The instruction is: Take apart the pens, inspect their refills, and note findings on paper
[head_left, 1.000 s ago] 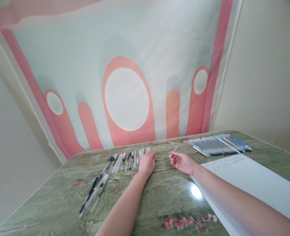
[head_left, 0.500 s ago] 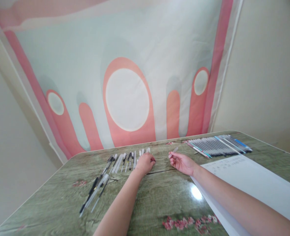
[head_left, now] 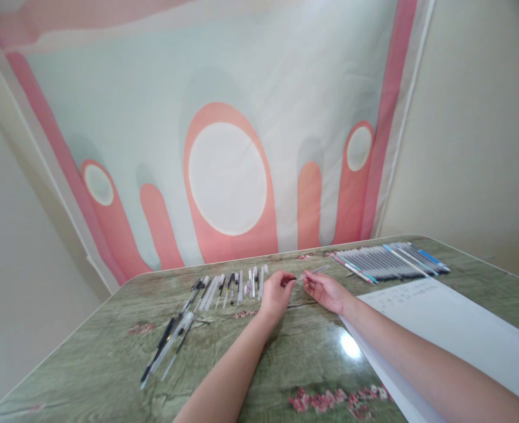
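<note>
Over the middle of the table, my left hand [head_left: 277, 296] is closed in a pinch. Something small and dark seems to show at its fingertips, too small to name. Close to it on the right, my right hand [head_left: 325, 292] pinches a clear pen barrel [head_left: 321, 269], tilted with its far end up and to the right. The fingertips of both hands nearly meet. Left of my left hand lies a row of loose pen parts [head_left: 215, 292]: clear barrels, white and black caps and thin refills. More clear and black pen parts [head_left: 171, 341] lie nearer on the left.
At the back right, many pens [head_left: 383, 262] lie side by side, with a few blue and pink ones among them. A white sheet of paper [head_left: 457, 329] with faint writing lies under my right forearm. The wood-patterned table [head_left: 101, 358] meets a printed wall cloth [head_left: 228, 176].
My left hand has moved right, from the row of pen parts to beside my right hand. The clear barrel in my right hand now lies flatter and points further right.
</note>
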{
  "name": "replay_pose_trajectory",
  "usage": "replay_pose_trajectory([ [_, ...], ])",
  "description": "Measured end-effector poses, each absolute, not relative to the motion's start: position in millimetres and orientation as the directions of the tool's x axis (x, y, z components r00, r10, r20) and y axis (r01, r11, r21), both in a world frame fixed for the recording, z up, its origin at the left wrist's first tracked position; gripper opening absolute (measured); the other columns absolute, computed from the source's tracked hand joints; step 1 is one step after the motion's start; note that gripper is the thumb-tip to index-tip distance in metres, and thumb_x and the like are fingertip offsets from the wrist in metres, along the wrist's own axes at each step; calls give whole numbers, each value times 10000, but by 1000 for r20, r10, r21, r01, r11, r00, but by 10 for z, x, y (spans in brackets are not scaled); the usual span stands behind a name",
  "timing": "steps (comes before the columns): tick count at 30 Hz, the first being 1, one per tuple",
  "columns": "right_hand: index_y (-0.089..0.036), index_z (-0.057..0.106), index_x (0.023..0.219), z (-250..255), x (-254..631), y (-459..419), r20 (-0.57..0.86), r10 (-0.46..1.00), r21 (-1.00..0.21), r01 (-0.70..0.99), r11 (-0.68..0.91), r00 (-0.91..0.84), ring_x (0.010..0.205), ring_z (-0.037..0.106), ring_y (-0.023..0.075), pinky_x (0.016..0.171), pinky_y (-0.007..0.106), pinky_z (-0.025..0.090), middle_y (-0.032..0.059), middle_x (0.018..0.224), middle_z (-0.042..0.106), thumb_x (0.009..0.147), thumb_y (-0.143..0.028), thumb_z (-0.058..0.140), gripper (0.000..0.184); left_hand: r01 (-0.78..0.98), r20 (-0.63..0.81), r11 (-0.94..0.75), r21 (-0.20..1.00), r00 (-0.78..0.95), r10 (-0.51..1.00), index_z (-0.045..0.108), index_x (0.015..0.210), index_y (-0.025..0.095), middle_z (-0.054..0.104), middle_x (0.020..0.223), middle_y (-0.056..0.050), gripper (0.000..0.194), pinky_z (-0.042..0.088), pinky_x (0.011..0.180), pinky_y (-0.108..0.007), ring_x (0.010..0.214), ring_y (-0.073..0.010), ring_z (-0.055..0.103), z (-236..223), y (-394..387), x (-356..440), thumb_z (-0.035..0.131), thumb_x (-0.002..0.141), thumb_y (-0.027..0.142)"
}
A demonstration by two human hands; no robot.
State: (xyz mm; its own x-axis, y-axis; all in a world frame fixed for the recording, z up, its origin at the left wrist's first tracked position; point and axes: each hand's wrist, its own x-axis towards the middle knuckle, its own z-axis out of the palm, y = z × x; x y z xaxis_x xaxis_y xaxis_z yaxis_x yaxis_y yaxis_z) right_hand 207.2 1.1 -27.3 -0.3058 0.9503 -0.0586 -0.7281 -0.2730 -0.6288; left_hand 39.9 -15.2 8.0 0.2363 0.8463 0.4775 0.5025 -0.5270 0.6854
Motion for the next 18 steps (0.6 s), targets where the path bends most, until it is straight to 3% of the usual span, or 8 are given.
replay_pose_trajectory([
  [18,-131,601,776,-263,2041,-28,-22,950,-679,-693,-243,-311,702,621,96,657,197,497,33,740,664,705,-123,635,79,510,496,-529,679,212,842,604,843,150,635,796,-36,147,442,642,-237,677,-110,550,61,-199,431,519,749,225],
])
